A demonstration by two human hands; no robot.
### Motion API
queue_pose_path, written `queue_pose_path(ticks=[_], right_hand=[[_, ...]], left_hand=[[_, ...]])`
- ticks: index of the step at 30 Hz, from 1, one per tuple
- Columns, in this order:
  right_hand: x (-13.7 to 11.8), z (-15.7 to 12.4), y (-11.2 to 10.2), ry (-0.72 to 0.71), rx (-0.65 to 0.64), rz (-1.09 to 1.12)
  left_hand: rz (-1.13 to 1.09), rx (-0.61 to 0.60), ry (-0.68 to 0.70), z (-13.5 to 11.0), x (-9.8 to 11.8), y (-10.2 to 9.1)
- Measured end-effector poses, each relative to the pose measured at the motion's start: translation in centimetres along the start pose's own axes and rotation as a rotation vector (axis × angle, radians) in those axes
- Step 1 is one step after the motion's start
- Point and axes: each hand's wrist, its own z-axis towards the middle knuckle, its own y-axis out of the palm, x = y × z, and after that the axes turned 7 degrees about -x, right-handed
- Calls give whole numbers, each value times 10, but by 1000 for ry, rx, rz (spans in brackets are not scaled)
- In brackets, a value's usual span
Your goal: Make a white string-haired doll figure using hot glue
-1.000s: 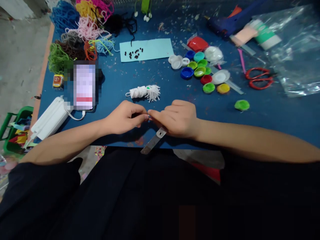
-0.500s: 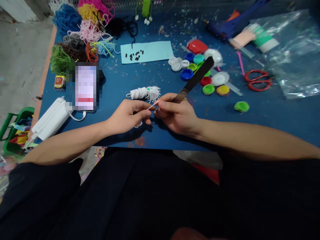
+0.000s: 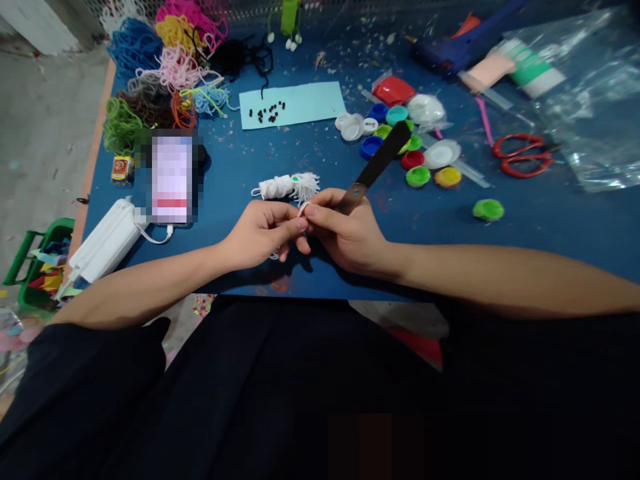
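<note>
My left hand (image 3: 267, 233) pinches a strand of white yarn (image 3: 303, 207) between thumb and forefinger. My right hand (image 3: 353, 230) grips the same strand at its fingertips, touching the left. Held in the right palm is a long, flat dark tool (image 3: 383, 159) with a riveted metal part, pointing up and to the right; its lower end is hidden by the fingers. More white yarn shows below the left fingers. Just beyond both hands lies a bundle of white yarn (image 3: 285, 187) with a loop, a frayed end and a small green spot.
Coloured yarn (image 3: 135, 48) is heaped at the far left near a phone (image 3: 171, 175) and a white power bank (image 3: 107, 237). Small black beads dot a light-blue card (image 3: 310, 105). Rightward are clay pots (image 3: 417, 177), red-handled scissors (image 3: 525, 165), a glue gun (image 3: 450, 52) and plastic bags (image 3: 600, 127).
My hands have drawn together, so the stretch of white yarn between them is shorter. The dark tool has shifted slightly left and down with my right hand.
</note>
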Motion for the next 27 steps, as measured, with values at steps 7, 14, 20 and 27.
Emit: queue_pose_path(ticks=[7,14,20,27], right_hand=[[4,0,-17,-88,-5,-152],[-5,-2,-12,-154,-80,-361],[-6,0,-10,-177,-49,-437],[-3,-2,-19,-234,-49,-458]], left_hand=[[174,52,77,-2,-2,-9],[369,110,126,0,3,-7],[413,105,127,0,0,-9],[340,145,146,0,1,-14]])
